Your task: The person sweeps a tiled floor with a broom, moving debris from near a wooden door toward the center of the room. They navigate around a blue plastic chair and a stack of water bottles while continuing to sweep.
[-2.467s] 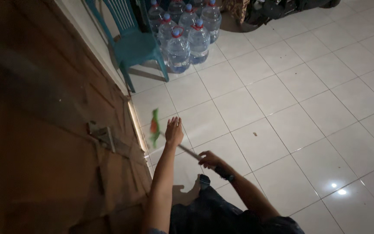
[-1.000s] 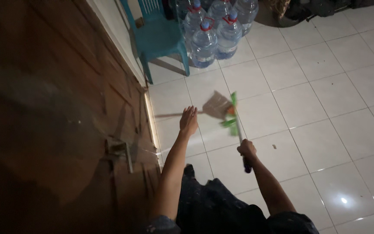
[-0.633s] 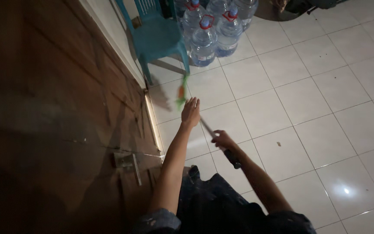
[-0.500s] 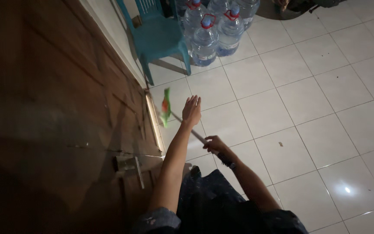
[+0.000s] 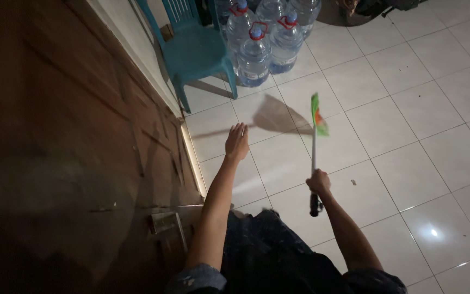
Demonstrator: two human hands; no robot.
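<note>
right hand (image 5: 319, 181) clenched low on broom handle (image 5: 314, 163) for swing leverage, green head (image 5: 317, 114) raised; left hand (image 5: 237, 142) released, outstretched for balance.

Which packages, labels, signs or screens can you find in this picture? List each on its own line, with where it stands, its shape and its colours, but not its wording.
Water bottles: big clear jugs clustered on the tiled floor at top, right of the teal chair; blue caps, red carry handles.
Bottle labels: too dim to make out.
Signs or screens: none in view.
</note>
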